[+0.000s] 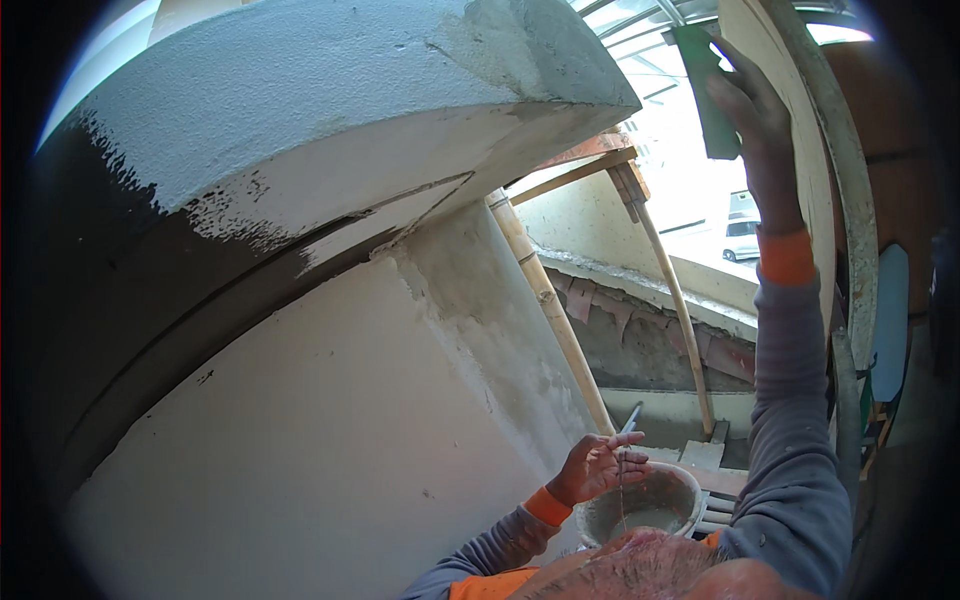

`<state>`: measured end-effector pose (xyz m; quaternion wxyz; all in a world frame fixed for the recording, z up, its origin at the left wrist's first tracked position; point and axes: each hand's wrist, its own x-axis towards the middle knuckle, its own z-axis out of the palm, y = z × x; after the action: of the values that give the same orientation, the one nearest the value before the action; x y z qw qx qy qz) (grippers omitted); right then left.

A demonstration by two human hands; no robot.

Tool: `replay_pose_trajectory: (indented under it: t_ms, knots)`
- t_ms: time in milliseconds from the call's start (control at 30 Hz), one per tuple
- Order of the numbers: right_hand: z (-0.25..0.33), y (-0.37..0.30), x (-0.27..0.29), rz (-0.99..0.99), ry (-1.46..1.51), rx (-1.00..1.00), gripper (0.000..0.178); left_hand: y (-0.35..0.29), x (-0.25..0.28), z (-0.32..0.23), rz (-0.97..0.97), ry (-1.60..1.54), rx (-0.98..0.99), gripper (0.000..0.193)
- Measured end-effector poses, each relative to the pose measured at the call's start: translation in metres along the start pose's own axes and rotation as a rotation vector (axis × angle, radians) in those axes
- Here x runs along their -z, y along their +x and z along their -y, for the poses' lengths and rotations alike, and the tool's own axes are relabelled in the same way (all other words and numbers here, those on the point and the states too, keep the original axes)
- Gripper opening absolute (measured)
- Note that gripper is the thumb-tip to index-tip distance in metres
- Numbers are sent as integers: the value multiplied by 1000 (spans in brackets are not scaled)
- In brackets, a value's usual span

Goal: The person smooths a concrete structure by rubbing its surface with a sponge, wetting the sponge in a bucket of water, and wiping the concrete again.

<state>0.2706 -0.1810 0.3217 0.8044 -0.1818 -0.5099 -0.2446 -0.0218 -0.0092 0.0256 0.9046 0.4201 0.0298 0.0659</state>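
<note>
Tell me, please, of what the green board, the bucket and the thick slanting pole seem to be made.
Green board in the right hand: perhaps plastic, matte; flat, evenly coloured face.
Bucket: probably plastic, dulled by grey residue; thin round rim.
Thick pole: likely bamboo, smooth; ringed joints show.

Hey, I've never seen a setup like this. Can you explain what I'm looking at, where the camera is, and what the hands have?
There's no machine here, just one person's bare right hand and left hand. The single picture comes from a wide fisheye camera worn on their head, so straight edges bend. The right hand is raised, holding a flat green board. The left is open by the rim of a bucket with grey material inside; I can't tell whether they touch. Overhead is a curved, patchily coated beam, above a pale wall.
</note>
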Motion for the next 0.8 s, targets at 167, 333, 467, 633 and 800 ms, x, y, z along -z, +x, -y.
replay_pose_trajectory:
  t_ms: [167, 333, 467, 633, 800]
  knots:
    - [-17, -122, 27, 889, 87, -495, 54, -4, 16, -9, -23, 2, -114, 55]
    - [-82, -257, 22, 1614, -293, -1003, 63, -3, 15, -21, -127, -93, -210, 39]
    - [-71, -346, -26, 1993, -425, -572, 49, 1, 24, -27, -124, -47, -214, 39]
    - [-154, -494, -5, 1943, -472, -453, 47, 25, 30, -22, -72, -52, -163, 41]
    - [-204, -588, 40, 1954, -355, -414, 47, 29, 29, -21, -75, -39, -144, 41]
